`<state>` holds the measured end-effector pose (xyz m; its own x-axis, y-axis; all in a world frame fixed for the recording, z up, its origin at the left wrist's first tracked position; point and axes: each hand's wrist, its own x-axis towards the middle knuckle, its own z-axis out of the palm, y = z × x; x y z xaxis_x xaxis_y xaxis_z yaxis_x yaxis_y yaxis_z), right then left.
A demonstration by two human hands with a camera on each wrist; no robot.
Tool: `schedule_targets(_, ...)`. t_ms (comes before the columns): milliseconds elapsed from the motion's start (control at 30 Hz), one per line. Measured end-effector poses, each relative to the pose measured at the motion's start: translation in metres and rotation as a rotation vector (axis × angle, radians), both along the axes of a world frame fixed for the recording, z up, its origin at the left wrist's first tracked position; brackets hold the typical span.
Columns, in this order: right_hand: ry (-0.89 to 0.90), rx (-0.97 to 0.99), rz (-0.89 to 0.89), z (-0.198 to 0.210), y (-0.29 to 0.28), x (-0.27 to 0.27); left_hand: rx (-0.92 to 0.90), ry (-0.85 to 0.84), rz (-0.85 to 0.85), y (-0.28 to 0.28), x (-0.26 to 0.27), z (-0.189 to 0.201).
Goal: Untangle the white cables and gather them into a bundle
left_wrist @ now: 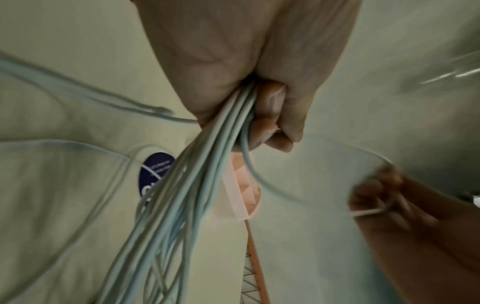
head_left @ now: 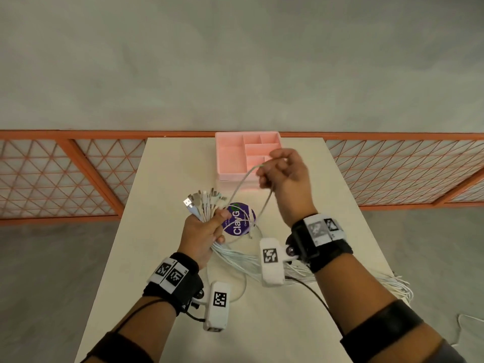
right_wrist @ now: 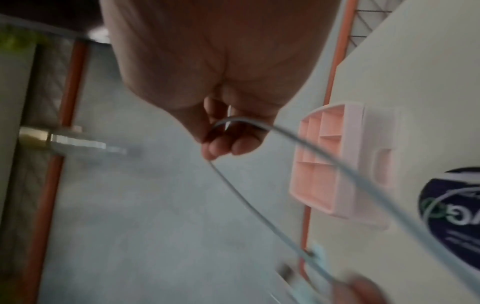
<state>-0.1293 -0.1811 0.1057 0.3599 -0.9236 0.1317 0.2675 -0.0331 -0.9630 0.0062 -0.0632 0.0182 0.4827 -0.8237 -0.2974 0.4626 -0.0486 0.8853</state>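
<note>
- The left hand is fisted around a thick sheaf of white cables, gripping just below their plugs; the left wrist view shows the fingers curled tight with the cords running out beneath the palm.
- The connector ends fan out above that fist, roughly level with one another, so I judge most cables to be already collected and aligned at one end.
- The right hand is raised above the desk, its fingers curled around a single loose cable, which arcs down from it towards the left fist; in the right wrist view the cord passes through the bent fingers.
- That one cable loops back beneath the right hand, and its free end hangs just above the desk, apart from the sheaf. It looks like the strand being worked free at this moment, not yet laid in with the others.
- Below the left hand the gathered cords trail across the desk towards its right edge, where their far ends spill over in a loose spread. Whether they cross or knot there is too fine to tell.
- Remaining, as I judge it: add the single cable to the sheaf, then draw in the long tails so the whole length sits together.
- Farther out, a round purple sticker lies on the desk beside the left hand, and a pink compartment tray stands at the far edge holding no cable.
</note>
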Motion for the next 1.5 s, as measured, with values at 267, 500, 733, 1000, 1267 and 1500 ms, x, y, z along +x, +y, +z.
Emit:
schedule_targets(267, 1.142, -0.279, -0.036, -0.027, -0.014, -0.020, 0.038, -0.036, 0.034, 0.003, 0.005, -0.009)
schedule_targets(500, 1.196, -0.558, 0.446, -0.044, 0.019, 0.002, 0.047, -0.157, -0.016, -0.005, -0.004, -0.001)
schedule_targets(733, 0.746, -0.262, 0.326, -0.021, 0.005, -0.009, 0.049, -0.053, -0.061, 0.002, 0.002, -0.005)
schedule_targets(1000, 0.495, -0.075, -0.338, 0.006, -0.052, -0.046, 0.143, -0.009, -0.022, 0.014, 0.005, -0.019)
schedule_targets(1267, 1.090, -0.525, 0.102, -0.027, -0.020, -0.039, 0.125, -0.121, -0.083, 0.003, -0.004, -0.012)
schedule_targets(1500, 0.928, -0.394, 0.480, -0.039, 0.013, -0.016, 0.082, -0.142, -0.106, 0.000, -0.002, -0.008)
